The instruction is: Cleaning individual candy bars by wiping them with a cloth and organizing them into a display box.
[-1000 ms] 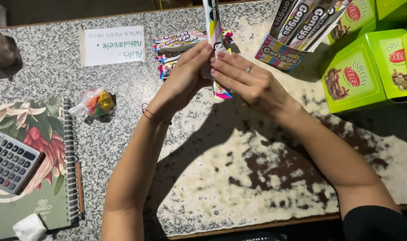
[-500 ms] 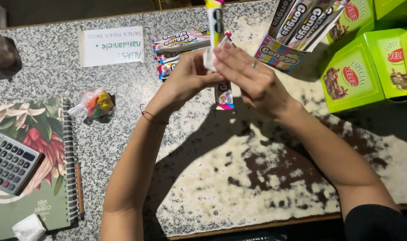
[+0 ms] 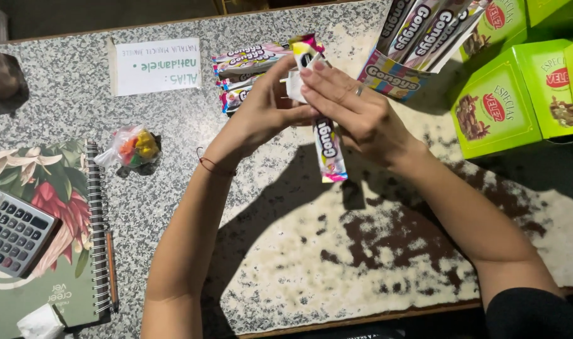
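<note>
Moved: long white candy stick wrapper (image 3: 327,147) sits lower between the hands than before.
Left hand (image 3: 264,113): pinching its top.
Right hand (image 3: 349,110): fingers closed over it, steadying it upright, centre frame.

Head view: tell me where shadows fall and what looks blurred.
Head view: the forearms cast dark shadows on the stone counter beneath and right of them; the left hand, right hand and candy packet are evenly lit, slightly soft; the green boxes sit partly shaded.
</note>
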